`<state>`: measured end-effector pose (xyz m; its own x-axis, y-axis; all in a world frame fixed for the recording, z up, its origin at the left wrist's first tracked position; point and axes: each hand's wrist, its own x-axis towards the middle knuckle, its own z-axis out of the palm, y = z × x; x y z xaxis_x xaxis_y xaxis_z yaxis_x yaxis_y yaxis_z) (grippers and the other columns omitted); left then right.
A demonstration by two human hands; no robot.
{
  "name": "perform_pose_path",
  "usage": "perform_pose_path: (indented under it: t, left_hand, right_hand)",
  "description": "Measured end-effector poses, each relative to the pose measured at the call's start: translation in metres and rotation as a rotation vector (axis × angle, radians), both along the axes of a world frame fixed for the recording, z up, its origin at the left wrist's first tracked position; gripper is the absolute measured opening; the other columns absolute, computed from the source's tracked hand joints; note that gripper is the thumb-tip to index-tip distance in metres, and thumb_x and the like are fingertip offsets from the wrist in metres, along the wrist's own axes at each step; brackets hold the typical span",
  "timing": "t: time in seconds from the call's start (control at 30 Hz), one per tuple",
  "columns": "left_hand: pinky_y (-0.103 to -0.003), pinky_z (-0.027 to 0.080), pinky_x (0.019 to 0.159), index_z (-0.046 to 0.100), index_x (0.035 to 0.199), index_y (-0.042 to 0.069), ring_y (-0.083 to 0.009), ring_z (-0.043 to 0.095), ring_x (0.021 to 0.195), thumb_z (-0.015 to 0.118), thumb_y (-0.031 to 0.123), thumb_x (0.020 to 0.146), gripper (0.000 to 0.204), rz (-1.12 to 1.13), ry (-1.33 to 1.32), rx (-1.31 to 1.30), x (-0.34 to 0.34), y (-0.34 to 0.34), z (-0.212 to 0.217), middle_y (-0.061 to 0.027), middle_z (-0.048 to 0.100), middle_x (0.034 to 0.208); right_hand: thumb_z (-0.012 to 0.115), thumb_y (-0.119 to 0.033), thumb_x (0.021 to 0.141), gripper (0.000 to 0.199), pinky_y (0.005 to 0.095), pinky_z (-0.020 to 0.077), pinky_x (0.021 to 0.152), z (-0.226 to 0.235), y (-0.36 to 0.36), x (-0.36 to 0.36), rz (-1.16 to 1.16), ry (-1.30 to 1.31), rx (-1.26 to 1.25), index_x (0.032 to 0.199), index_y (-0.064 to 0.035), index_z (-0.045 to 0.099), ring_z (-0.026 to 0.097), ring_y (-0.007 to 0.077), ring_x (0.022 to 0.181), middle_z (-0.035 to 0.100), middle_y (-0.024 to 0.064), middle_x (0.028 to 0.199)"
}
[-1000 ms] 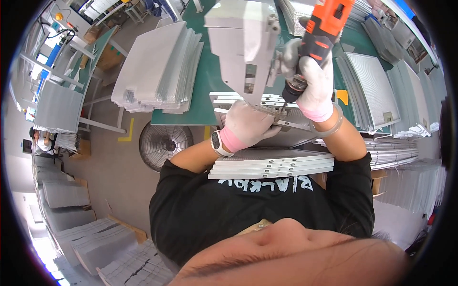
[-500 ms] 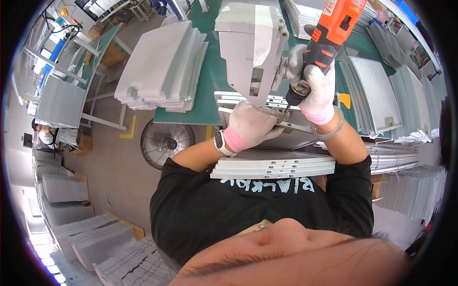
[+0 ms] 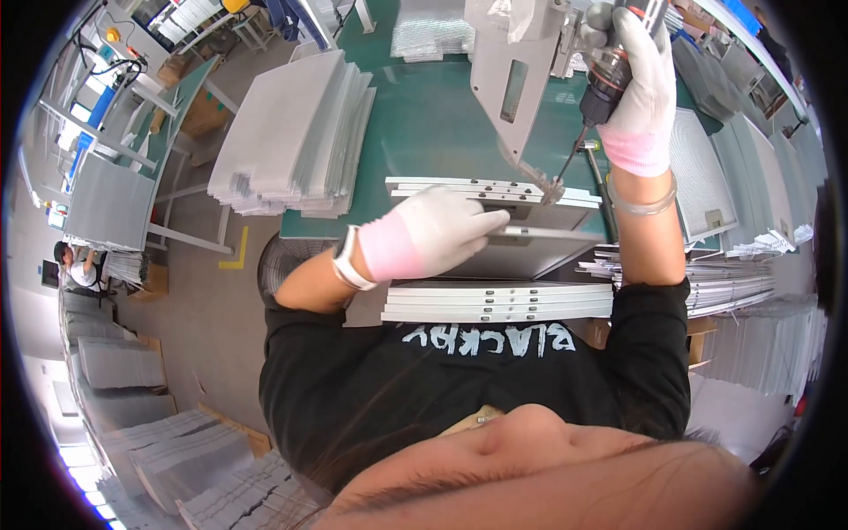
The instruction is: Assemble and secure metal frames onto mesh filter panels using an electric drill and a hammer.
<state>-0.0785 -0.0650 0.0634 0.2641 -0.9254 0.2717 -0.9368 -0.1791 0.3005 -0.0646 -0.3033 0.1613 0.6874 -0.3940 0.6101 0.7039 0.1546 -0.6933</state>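
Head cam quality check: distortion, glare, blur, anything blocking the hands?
Head view: strong fisheye, the green table edges bow and the corners are black; even overhead light, mild glare on the stacked grey metal panels; white-gloved left hand and right hand sharp; the wearer's blurred face fills the lower edge.

A tall stack of grey metal sheets overhangs the left edge of the green table. At the table's far edge lies a perforated silver panel. Beyond the right edge, mesh-faced panels lean in rows above fanned grey strips. On the floor below the left edge stands a round fan, near a yellow corner mark. Further left, another person sits beside stacked grey panels.
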Motion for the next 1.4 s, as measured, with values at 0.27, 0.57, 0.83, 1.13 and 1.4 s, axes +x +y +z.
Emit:
perform_pose_path:
  t: [0.27, 0.57, 0.83, 1.13, 1.4]
  left_hand:
    - [-0.039, 0.052, 0.073, 0.066, 0.111, 0.010, -0.0233, 0.064, 0.088, 0.073, 0.018, 0.079, 0.033, 0.120, -0.424, -0.003, 0.022, -0.017, -0.005, -0.0038, 0.065, 0.094]
    - [-0.036, 0.051, 0.071, 0.070, 0.102, 0.012, -0.0186, 0.062, 0.083, 0.073, 0.018, 0.069, 0.033, 0.263, -0.718, -0.339, 0.003, -0.027, -0.056, -0.0010, 0.058, 0.089]
    - [-0.037, 0.048, 0.061, 0.061, 0.081, 0.012, -0.0200, 0.063, 0.073, 0.084, 0.023, 0.067, 0.028, 0.412, -0.466, -0.403, -0.006, -0.028, -0.056, -0.0009, 0.062, 0.084]
    - [-0.037, 0.048, 0.060, 0.065, 0.085, 0.011, -0.0205, 0.066, 0.071, 0.084, 0.026, 0.068, 0.030, 0.405, -0.384, -0.264, -0.009, -0.032, -0.049, -0.0015, 0.065, 0.078]
    - [-0.035, 0.049, 0.059, 0.064, 0.082, 0.009, -0.0198, 0.064, 0.070, 0.084, 0.025, 0.065, 0.031, 0.328, -0.491, -0.412, -0.003, -0.028, -0.060, -0.0005, 0.062, 0.076]
  right_hand:
    - [0.063, -0.015, 0.094, 0.023, 0.0222, 0.0481, 0.064, 0.004, 0.008, 0.008, 0.130, 0.003, 0.099, 0.113, -0.0066, 0.054, 0.058, 0.0093, 0.070, 0.061, 0.0023, 0.088]
    - [0.063, -0.013, 0.094, 0.022, 0.0238, 0.0482, 0.064, 0.003, 0.029, 0.006, 0.086, -0.024, 0.011, 0.111, -0.0051, 0.053, 0.059, 0.0105, 0.071, 0.061, 0.0047, 0.086]
    - [0.060, -0.010, 0.094, 0.022, 0.0255, 0.0486, 0.066, -0.004, 0.044, -0.007, 0.128, -0.037, 0.108, 0.110, -0.0078, 0.046, 0.058, 0.0126, 0.072, 0.059, 0.0055, 0.086]
    - [0.060, -0.011, 0.095, 0.022, 0.0249, 0.0484, 0.067, -0.032, 0.030, 0.068, 0.795, -0.931, 0.200, 0.112, -0.0081, 0.048, 0.058, 0.0112, 0.073, 0.059, 0.0043, 0.087]
    - [0.051, -0.008, 0.091, 0.014, 0.0202, 0.0342, 0.048, -0.047, 0.060, -0.013, 0.201, 0.032, 0.028, 0.103, -0.0014, 0.054, 0.045, 0.0053, 0.056, 0.062, 0.0066, 0.082]
